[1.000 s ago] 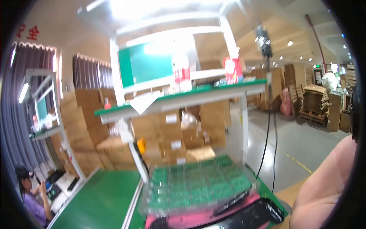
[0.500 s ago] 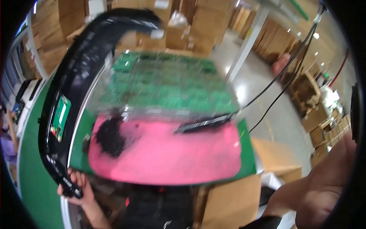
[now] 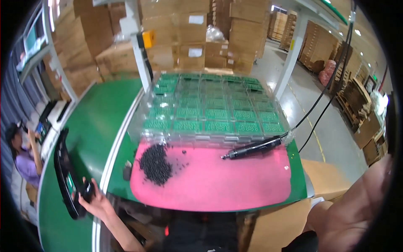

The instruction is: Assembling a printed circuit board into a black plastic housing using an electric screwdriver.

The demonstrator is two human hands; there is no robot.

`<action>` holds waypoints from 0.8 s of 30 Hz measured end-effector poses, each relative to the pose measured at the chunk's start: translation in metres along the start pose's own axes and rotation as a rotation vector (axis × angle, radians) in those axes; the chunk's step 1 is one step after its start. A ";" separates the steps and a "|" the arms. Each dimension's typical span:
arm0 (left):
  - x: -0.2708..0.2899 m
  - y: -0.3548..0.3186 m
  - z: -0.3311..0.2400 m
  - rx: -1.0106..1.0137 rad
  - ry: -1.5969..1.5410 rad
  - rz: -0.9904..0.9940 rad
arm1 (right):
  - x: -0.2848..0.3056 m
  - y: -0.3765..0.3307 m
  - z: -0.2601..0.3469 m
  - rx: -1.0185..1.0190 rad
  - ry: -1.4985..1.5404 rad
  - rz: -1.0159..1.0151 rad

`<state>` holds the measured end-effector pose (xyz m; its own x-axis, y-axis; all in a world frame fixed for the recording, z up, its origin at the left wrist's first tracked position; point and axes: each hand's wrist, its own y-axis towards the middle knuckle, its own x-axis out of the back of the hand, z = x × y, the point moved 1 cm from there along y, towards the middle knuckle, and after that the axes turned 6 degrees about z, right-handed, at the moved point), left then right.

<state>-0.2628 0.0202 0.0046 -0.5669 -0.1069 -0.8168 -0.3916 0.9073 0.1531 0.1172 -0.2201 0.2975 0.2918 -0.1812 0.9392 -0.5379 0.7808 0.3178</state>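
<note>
Grasping with left grip (image 3: 97,205): holding the dark rounded near end of the black curved housing (image 3: 62,166) between thumb and fingers.
Housing position: slanting over the left worktop (image 3: 111,98), at the near left; not showing clearly whether touching or hanging just above; carrying a small green board (image 3: 70,183) inside.
Right forearm (image 3: 352,210): bending at the near right and reaching out of view, so not revealing the state of the right grip.
Pink mat (image 3: 222,189): covering the near part of the middle worktop (image 3: 299,182).
Small black parts (image 3: 155,165): piling up on the mat's left, scattering a few rightward.
Black pen-shaped tool (image 3: 254,148): lying at the mat's far right, pointing its tip left.
Clear trays (image 3: 210,139): standing just beyond the mat, holding rows of green circuit boards (image 3: 219,126).
Co-worker (image 3: 26,161): sitting at the far left, wearing purple.
</note>
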 end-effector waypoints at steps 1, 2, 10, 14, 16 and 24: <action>0.015 0.003 -0.003 0.016 -0.017 -0.007 | -0.005 0.003 0.002 0.001 -0.006 -0.017; 0.028 0.010 -0.004 0.017 -0.020 0.007 | -0.007 0.006 0.006 0.000 -0.005 -0.027; 0.065 0.093 0.035 0.399 -0.523 -0.012 | 0.002 0.018 0.028 0.001 0.047 0.017; 0.039 0.055 0.035 0.279 0.022 0.280 | -0.004 0.025 0.056 -0.049 -0.080 -0.170; 0.024 0.025 0.044 0.315 0.261 0.392 | -0.050 0.054 0.066 -0.123 -0.177 -0.345; -0.084 -0.118 0.114 0.669 0.434 1.203 | -0.031 0.017 0.126 -0.326 -0.461 -0.531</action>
<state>-0.0862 -0.0313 -0.0079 -0.5218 0.8426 -0.1334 0.8107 0.5385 0.2298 -0.0011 -0.2765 0.2906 0.0481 -0.7553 0.6536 -0.1371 0.6432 0.7533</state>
